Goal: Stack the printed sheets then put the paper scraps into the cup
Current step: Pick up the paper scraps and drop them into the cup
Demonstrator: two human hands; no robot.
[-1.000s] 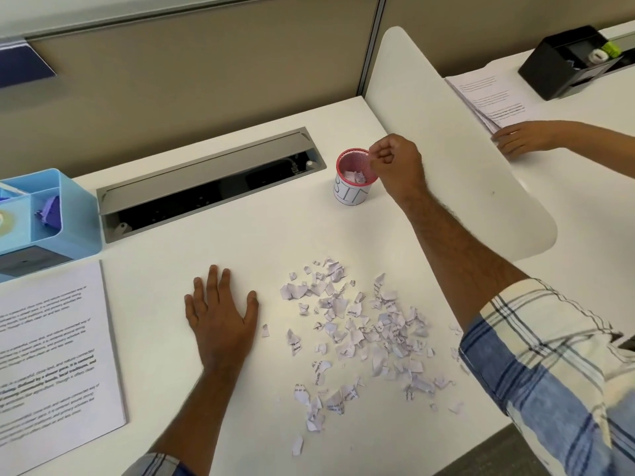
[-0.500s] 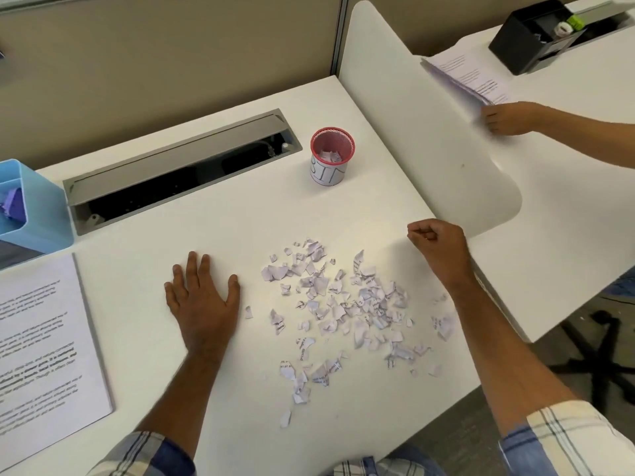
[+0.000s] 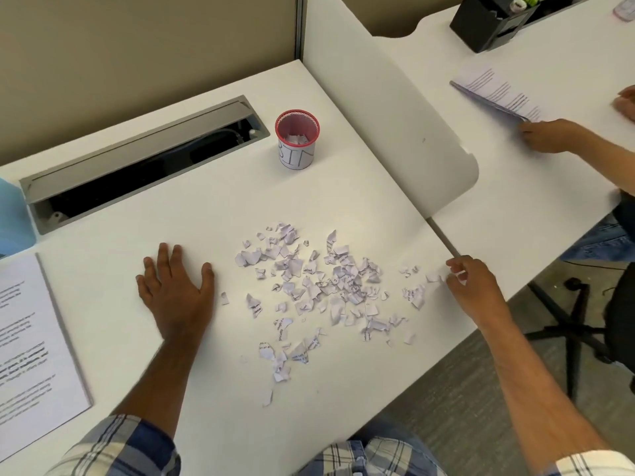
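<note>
A person's left hand (image 3: 175, 293) lies flat, fingers spread and straight, on the white bench (image 3: 213, 201), holding nothing; bare surface runs from it back to the grey cable trough (image 3: 137, 159) along the rear edge; the right hand (image 3: 472, 286) sits at the bench's right edge beside the divider panel (image 3: 395, 108), its grip loosely curled with fingertips at the outermost paper scraps (image 3: 319, 286); whether it has hold of one cannot be told; the scraps spread in a loose band across the middle of the bench between the two hands, thinning toward the front edge; the red-rimmed cup (image 3: 297, 140) stands upright toward the rear right corner, mouth up, a few scraps inside, open bench around it; the printed sheets (image 3: 31, 348) lie stacked at the left edge, long axis running front to back
</note>
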